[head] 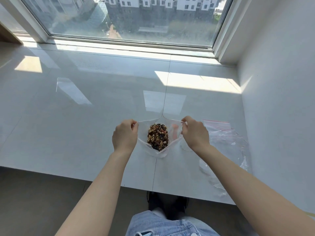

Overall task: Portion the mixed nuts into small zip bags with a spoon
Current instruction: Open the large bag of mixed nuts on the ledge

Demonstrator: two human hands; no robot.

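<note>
Here, the lines as they stand:
Left hand (125, 135): fingers curled, pinching the left lip of the big nut bag (157, 155) at its mouth.
Right hand (194, 132): pinching the right lip, pulling the mouth wide against the other side.
Risk, spill: the bag seems propped only by the two pinches; if one lip slips, the bag could slump and nuts roll over the table (85, 125).
Risk, tear: a hard sideways pull may split the film at the near corner.
Risk, next step: no spoon is clearly in view; a pinkish shape shows through the film by the right hand, too blurred to name.
Mixed nuts (158, 137): a brown heap of walnut pieces, dark and pale bits, inside the open bag, mid-table near the front edge.
Small zip bags (225, 133): clear, red-striped, lying loosely piled just right of the right hand, apparently unfilled.
</note>
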